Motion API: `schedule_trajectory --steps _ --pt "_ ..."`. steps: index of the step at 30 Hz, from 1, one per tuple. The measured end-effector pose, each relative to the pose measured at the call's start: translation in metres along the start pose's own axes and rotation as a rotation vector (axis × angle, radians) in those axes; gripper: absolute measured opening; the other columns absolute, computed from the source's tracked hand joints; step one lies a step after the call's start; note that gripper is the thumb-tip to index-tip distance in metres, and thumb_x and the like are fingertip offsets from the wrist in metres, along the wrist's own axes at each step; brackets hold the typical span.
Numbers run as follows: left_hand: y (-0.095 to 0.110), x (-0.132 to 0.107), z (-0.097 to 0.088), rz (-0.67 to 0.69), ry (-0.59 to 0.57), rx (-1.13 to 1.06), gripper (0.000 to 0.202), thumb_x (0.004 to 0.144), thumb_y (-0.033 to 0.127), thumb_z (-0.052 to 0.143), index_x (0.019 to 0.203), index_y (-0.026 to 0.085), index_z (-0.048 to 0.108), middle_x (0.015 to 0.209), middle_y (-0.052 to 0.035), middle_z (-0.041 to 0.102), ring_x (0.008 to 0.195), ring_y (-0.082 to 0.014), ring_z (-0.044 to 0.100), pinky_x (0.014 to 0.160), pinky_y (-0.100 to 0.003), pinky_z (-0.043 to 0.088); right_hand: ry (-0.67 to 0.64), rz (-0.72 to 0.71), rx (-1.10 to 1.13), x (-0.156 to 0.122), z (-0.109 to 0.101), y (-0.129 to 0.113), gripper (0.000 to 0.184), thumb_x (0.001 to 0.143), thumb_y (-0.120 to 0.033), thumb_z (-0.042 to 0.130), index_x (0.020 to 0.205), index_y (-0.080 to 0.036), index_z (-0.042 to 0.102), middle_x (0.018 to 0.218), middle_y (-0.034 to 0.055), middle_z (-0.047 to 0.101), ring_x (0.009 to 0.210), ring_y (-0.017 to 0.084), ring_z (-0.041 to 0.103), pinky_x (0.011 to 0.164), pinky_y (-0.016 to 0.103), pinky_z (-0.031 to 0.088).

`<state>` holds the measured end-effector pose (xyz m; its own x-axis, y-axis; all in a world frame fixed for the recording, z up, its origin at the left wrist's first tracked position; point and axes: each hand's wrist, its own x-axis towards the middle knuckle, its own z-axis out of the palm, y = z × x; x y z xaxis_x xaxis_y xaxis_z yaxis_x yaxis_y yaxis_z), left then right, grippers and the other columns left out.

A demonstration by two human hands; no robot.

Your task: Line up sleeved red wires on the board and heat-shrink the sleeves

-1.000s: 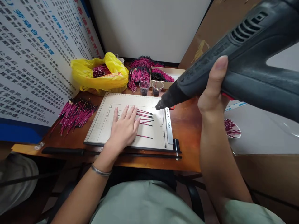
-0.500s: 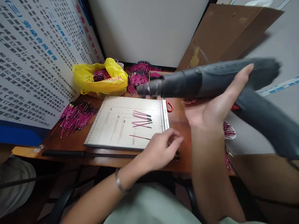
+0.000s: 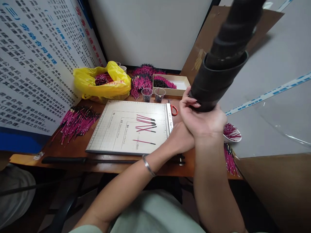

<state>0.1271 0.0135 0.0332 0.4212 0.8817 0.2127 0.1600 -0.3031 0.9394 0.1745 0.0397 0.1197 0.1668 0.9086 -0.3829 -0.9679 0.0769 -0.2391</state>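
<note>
Our right hand [image 3: 203, 122] holds the black tool [image 3: 224, 61] up in front of us, above the right part of the tabletop [image 3: 73, 147] and close to the camera. The grip is wrapped around the tool's wide lower collar, fingers curled over its near edge. Our left hand [image 3: 180, 139] is tucked just beneath the right one, touching its wrist. Its fingers are hidden, so we cannot tell whether that grip is spread or pressed together.

The tool looks bulky, rigid and fairly heavy, with a matte shell that should not slip. The ribbed, narrower body above the collar seems the surer place to take hold, with the other hand under the base.

Below lies a paper cutter board [image 3: 114, 136] with a few pink-and-black wires [image 3: 145, 124] on it. Red-handled scissors [image 3: 174, 110] sit at its right edge, and two small clear cups [image 3: 147, 94] stand just behind it. A yellow bag [image 3: 102, 84], an open box [image 3: 181, 84] and loose wire heaps [image 3: 76, 121] surround them, and a small dish [image 3: 232, 133] of wires sits beside our right hand.
</note>
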Motion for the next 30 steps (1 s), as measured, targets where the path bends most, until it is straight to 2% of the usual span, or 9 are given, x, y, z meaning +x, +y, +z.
schedule_trajectory --steps 2,3,6,8,10,13,15,21,30 --pt "-0.007 -0.016 -0.024 -0.062 0.076 0.139 0.026 0.085 0.032 0.069 0.069 0.021 0.051 0.066 0.0006 0.061 0.067 -0.0172 0.058 0.065 -0.028 0.046 0.038 -0.008 0.058 0.01 -0.007 -0.009 0.039 0.102 -0.038 0.021 0.102 -0.016 0.053 0.091 0.0093 0.057 0.08 0.013 0.056 0.045 0.013 0.035" --pt "-0.011 -0.023 -0.04 -0.095 0.137 0.216 0.037 0.086 0.036 0.068 0.062 0.022 0.044 0.059 0.0026 0.053 0.058 -0.0147 0.05 0.059 -0.028 0.039 0.053 -0.019 0.071 0.016 -0.012 -0.013 0.037 0.102 -0.035 0.021 0.102 -0.016 0.053 0.093 0.01 0.058 0.084 0.013 0.057 0.045 0.012 0.034" --pt "-0.024 -0.036 -0.088 -0.183 0.299 0.439 0.049 0.093 0.029 0.057 0.054 0.023 0.027 0.047 0.0058 0.031 0.048 -0.0116 0.027 0.056 -0.03 0.026 0.102 -0.055 0.088 0.031 -0.024 -0.026 0.035 0.102 -0.031 0.017 0.101 -0.018 0.05 0.091 0.0089 0.057 0.084 0.012 0.059 0.044 0.011 0.033" --pt "-0.03 -0.035 -0.114 -0.217 0.347 0.559 0.048 0.092 0.024 0.056 0.054 0.023 0.027 0.048 0.0054 0.031 0.05 -0.0125 0.027 0.058 -0.03 0.024 0.134 -0.06 0.083 0.039 -0.032 -0.031 0.037 0.101 -0.03 0.012 0.103 -0.018 0.048 0.089 0.0087 0.056 0.081 0.012 0.06 0.042 0.011 0.034" --pt "-0.035 -0.029 -0.129 -0.23 0.334 0.651 0.038 0.089 0.024 0.062 0.059 0.022 0.039 0.056 0.0029 0.046 0.057 -0.0147 0.039 0.062 -0.03 0.029 0.153 -0.051 0.06 0.045 -0.039 -0.035 0.04 0.101 -0.031 0.01 0.105 -0.017 0.047 0.088 0.0094 0.056 0.077 0.013 0.06 0.04 0.014 0.033" --pt "-0.041 -0.018 -0.136 -0.222 0.238 0.741 0.006 0.087 0.023 0.065 0.083 0.019 0.063 0.092 -0.006 0.071 0.087 -0.022 0.059 0.082 -0.034 0.041 0.159 -0.042 0.016 0.054 -0.048 -0.037 0.045 0.1 -0.039 0.009 0.103 -0.017 0.048 0.087 0.0112 0.057 0.069 0.013 0.058 0.039 0.016 0.031" --pt "-0.044 -0.012 -0.136 -0.231 0.159 0.776 0.011 0.089 0.023 0.062 0.094 0.018 0.07 0.107 -0.0096 0.074 0.101 -0.0261 0.061 0.093 -0.039 0.041 0.144 -0.04 -0.017 0.059 -0.055 -0.039 0.046 0.1 -0.041 0.01 0.1 -0.017 0.05 0.087 0.0124 0.059 0.063 0.012 0.054 0.039 0.017 0.031" --pt "-0.048 -0.005 -0.14 -0.305 0.008 0.805 0.015 0.088 0.027 0.065 0.091 0.022 0.078 0.098 -0.0074 0.077 0.097 -0.0276 0.065 0.093 -0.043 0.041 0.052 -0.043 -0.114 0.068 -0.07 -0.045 0.034 0.097 -0.027 0.021 0.095 -0.017 0.054 0.081 0.0102 0.063 0.054 0.01 0.044 0.043 0.018 0.031" --pt "-0.05 0.004 -0.147 -0.372 -0.078 0.713 0.015 0.087 0.029 0.066 0.085 0.021 0.078 0.092 -0.0054 0.077 0.088 -0.0233 0.066 0.079 -0.035 0.042 0.137 -0.065 -0.066 0.052 -0.058 -0.034 0.058 0.1 -0.045 0.002 0.101 -0.016 0.052 0.081 0.0084 0.062 0.049 0.008 0.038 0.041 0.019 0.032"
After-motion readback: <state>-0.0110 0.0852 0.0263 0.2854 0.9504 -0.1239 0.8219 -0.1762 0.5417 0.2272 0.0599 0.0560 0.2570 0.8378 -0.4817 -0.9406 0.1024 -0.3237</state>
